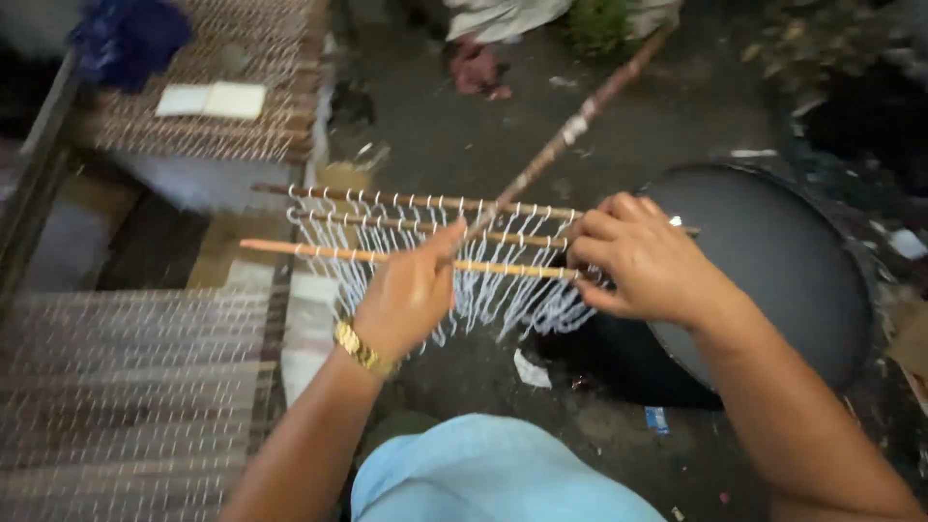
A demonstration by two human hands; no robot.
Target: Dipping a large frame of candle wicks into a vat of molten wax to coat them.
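Filling the right side of the view, a big round black pan sits on the dark, littered ground, directly under the strands, seemingly so that whatever falls from them lands in it. At the left, racks strung with rows of similar pale strands lie flat, and farther back a woven cot carries a white open notebook and a blue cloth. A pale blue garment on the person's lap shows at the bottom edge. Over the pan's left rim hang the thin sticks, held level and parallel, so the looped white strands drape freely between them. One long stick runs away diagonally toward the top edge. The left hand, a gold watch at its wrist, has its fingers closed around the nearest stick near its middle, steadying it. The right hand is curled over the sticks' right ends, fingers bent in and pinching them and the strands together at that end.
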